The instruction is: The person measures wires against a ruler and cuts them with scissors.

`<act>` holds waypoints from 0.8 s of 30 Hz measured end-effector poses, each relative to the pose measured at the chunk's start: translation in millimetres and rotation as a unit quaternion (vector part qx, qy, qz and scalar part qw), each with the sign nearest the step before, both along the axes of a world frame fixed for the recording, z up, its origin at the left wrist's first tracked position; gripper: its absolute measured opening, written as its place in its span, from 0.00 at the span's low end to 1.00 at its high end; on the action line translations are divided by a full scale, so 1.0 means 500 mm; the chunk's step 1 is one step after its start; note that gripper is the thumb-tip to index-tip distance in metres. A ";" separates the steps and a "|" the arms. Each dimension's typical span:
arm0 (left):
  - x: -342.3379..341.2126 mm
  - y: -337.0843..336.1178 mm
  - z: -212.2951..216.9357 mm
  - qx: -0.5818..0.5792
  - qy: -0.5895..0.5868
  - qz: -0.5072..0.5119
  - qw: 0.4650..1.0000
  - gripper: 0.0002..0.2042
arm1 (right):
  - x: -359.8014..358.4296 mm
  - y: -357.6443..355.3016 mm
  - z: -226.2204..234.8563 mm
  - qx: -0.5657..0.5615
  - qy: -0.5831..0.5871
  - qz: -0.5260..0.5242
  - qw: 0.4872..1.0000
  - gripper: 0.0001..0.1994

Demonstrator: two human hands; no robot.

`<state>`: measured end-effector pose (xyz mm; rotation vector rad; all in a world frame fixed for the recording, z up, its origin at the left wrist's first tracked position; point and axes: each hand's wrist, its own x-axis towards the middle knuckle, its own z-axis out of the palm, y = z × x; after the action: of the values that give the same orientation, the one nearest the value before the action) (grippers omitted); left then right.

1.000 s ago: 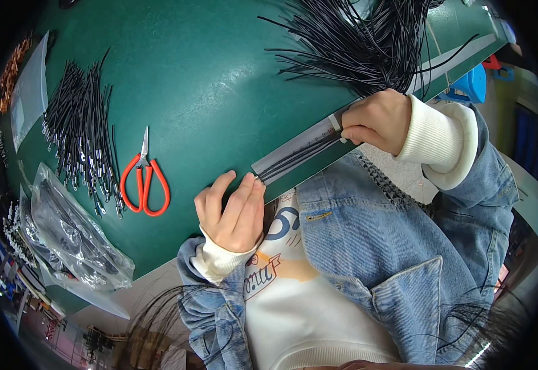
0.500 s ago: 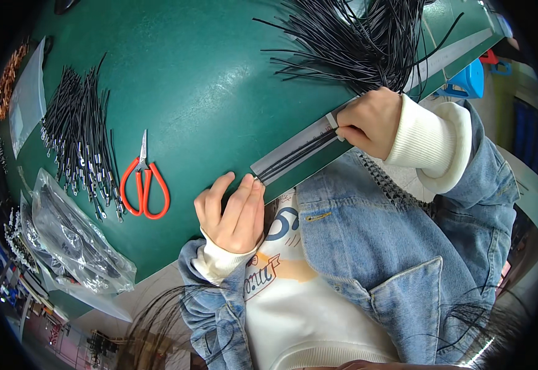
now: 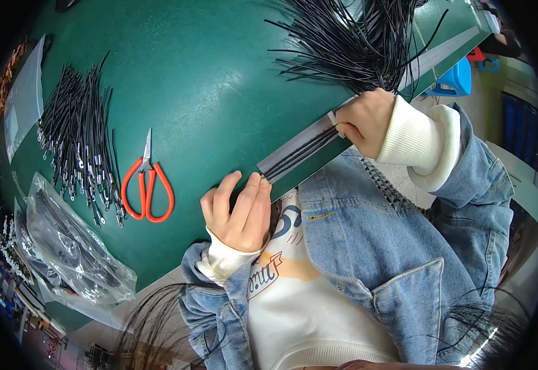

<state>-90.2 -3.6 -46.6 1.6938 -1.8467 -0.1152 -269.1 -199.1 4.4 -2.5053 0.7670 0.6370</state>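
Black cables (image 3: 301, 152) in a straight run between left grip (image 3: 239, 214) and right grip (image 3: 367, 122), pinched by both

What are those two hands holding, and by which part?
Thin black cables: the left hand pinches their lower-left ends; the right hand grips them farther up.

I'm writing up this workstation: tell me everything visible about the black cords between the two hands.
The black cords are a few thin, smooth, rubber- or plastic-looking strands, lying nearly straight and side by side. They slant from the fingertips of the left hand up to the right hand, which holds them in a closed grip, along a grey ruler-like strip on the green table. The hands hide their ends.
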 end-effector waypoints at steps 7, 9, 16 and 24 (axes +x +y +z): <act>0.000 0.000 -0.002 0.004 0.002 0.004 1.000 0.10 | 0.004 -0.003 -0.004 0.009 0.000 -0.008 1.000 0.08; -0.002 0.000 -0.004 0.003 0.006 0.008 1.000 0.10 | -0.005 -0.005 -0.004 0.010 -0.028 0.001 1.000 0.07; -0.001 0.004 -0.001 -0.004 0.003 0.013 1.000 0.11 | -0.015 -0.027 0.010 0.109 -0.081 0.004 0.991 0.09; -0.009 0.008 0.005 0.000 0.001 0.038 0.999 0.12 | -0.024 -0.030 0.012 0.149 -0.131 -0.003 0.980 0.10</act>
<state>-94.5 0.3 -43.9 1.7608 -1.7786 -0.0847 -281.2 -214.2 10.3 -2.2494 0.5384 0.3766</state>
